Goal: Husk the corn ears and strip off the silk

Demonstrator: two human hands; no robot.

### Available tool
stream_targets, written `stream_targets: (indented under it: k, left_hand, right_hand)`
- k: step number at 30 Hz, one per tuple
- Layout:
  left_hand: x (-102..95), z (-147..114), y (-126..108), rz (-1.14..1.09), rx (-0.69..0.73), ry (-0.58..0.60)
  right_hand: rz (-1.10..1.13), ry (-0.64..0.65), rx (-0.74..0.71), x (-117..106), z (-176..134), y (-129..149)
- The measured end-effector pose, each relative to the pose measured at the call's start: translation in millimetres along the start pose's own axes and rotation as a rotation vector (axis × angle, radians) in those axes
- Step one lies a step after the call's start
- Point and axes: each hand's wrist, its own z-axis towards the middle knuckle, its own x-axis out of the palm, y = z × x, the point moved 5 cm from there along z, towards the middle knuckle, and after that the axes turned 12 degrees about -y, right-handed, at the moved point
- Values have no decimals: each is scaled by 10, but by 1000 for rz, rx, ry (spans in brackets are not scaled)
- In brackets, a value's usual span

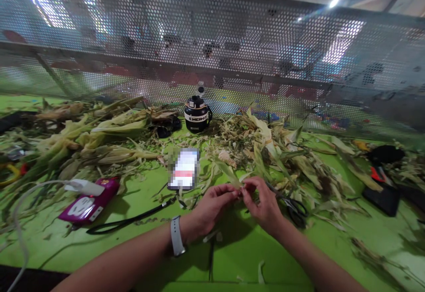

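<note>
Left hand (212, 204), right hand (264, 204) meet above bright-green desk (255, 256), fingers pinching small brownish scrap (239, 190), identity unclear; likely close for fine control. Black-handled scissors (292, 206) beside right hand, presumably for reach.

Left hand (210, 208), right hand (264, 208) – both pinching, nearly touching; forearms (133, 254) converging.

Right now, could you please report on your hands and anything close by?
Left hand and right hand close together at pale husk; grip unclear. Scissors beside right hand. Husk pile ahead.
</note>
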Motion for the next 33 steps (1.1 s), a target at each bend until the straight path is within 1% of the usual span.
stream_targets:
  k: [3, 6, 10, 15, 20, 23, 26, 29, 33]
  left_hand:
    - [11, -12, -40, 81, 62, 17]
    - [5, -3, -71, 152, 129, 14]
    - [-26, 26, -72, 205, 158, -10]
    - [-48, 40, -76, 207, 125, -67]
    - [-51, 45, -94, 124, 29, -90]
    - [-59, 52, -118, 57, -16, -73]
    - [-48, 45, -132, 50, -55, -31]
    - [-22, 27, -133, 45, -66, 15]
    - [7, 18, -99, -1, -84, 75]
  right_hand:
    - [62, 36, 26, -5, 6, 13]
    - [122, 69, 83, -20, 20, 5]
    - [151, 86, 128, -20, 15, -28]
    - [138, 84, 135, 10, 3, -60]
    - [109, 73, 134, -45, 65, -81]
    - [123, 66, 62, -109, 126, -73]
    - [121, 115, -56, -116, 140, -64]
    - [86, 156, -127, -84, 112, -79]
    - [56, 112, -193, -72, 84, -59]
